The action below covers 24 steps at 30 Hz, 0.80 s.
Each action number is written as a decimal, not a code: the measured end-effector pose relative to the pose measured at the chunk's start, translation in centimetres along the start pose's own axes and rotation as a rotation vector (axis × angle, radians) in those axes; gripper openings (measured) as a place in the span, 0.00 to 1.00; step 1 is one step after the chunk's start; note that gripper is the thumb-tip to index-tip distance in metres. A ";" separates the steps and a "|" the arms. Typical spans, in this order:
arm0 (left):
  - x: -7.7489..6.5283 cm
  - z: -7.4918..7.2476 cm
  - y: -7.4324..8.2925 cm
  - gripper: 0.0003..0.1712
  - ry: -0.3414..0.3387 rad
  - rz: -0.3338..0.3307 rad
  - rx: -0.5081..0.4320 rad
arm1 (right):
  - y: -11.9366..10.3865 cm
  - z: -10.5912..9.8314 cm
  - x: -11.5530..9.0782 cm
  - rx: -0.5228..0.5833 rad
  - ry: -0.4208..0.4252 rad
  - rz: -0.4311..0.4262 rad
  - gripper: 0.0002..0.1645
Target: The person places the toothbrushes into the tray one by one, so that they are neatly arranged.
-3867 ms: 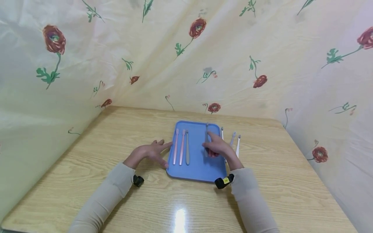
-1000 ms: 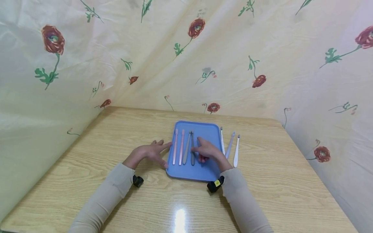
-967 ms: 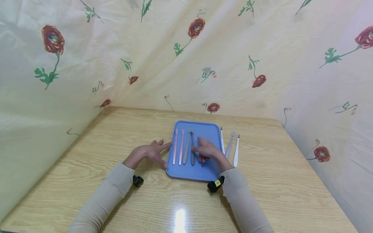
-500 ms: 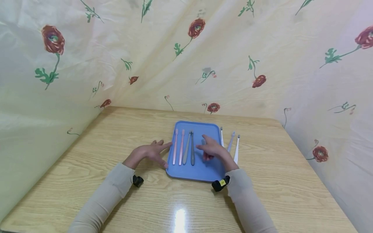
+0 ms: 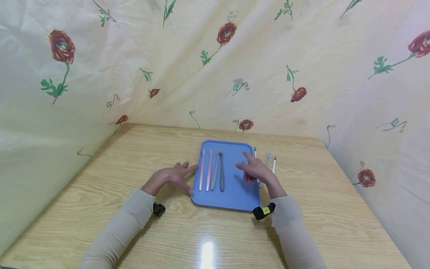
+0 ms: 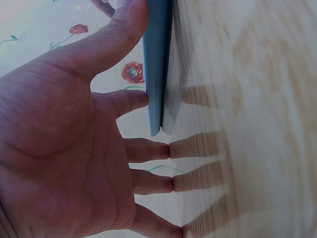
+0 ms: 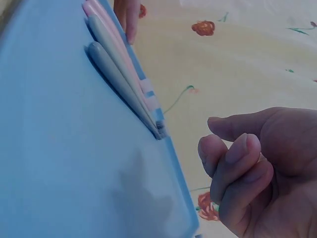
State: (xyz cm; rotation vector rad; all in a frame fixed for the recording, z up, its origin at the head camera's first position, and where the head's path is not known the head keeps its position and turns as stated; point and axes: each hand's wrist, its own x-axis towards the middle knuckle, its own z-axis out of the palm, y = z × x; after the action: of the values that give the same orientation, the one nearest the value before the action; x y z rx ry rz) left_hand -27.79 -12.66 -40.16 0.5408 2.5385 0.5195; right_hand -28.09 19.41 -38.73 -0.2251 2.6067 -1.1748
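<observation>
A blue tray [image 5: 235, 196] lies on the table with two pink toothbrushes [image 5: 201, 173] and two grey toothbrushes [image 5: 222, 175] side by side in its left half; the grey ones meet at their heads. My left hand [image 5: 174, 175] is spread at the tray's left edge, thumb and index finger touching the rim [image 6: 154, 74], other fingertips on the table. Over the tray's right side hovers my right hand [image 5: 256, 168], holding nothing. Its thumb and fingers [image 7: 240, 148] are loosely bent, above the tray surface. It partly covers the toothbrushes beyond the right rim.
Right of the tray lie a white toothbrush [image 5: 255, 152], a pale lavender toothbrush [image 5: 268, 158] and another white toothbrush [image 5: 274, 164] on the wooden table [image 5: 319, 209]. A flowered cloth [image 5: 168, 74] hangs around the back and sides.
The right hand set the darker grey toothbrush beside the other grey one, let go and moved right, toward the tray's right rim. The left hand has stayed in place.
</observation>
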 end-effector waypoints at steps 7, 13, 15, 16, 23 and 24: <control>0.0 0.0 0.0 0.62 -0.003 0.002 0.005 | 0.5 -1.2 -0.3 0.018 0.014 -0.009 0.48; 0.0 0.0 0.0 0.62 -0.001 -0.001 0.003 | 1.1 -2.4 -0.8 0.066 0.020 0.006 0.50; 0.1 0.0 -0.1 0.62 -0.001 -0.002 0.003 | 1.3 -2.8 -0.9 0.070 0.021 0.007 0.50; 0.1 0.0 -0.1 0.62 -0.001 -0.002 0.003 | 1.4 -3.0 -1.0 0.070 0.022 0.010 0.50; 0.1 0.1 -0.1 0.62 0.001 -0.002 0.006 | 2.5 -4.4 -1.8 0.073 0.039 0.046 0.51; 0.1 0.1 -0.1 0.62 0.001 -0.003 0.005 | 2.6 -4.6 -1.9 0.072 0.040 0.048 0.51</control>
State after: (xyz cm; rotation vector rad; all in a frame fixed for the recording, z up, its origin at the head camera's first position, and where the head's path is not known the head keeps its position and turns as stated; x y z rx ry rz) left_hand -27.86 -12.64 -40.31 0.5387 2.5418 0.5119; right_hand -27.77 24.84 -37.46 -0.1249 2.5833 -1.2665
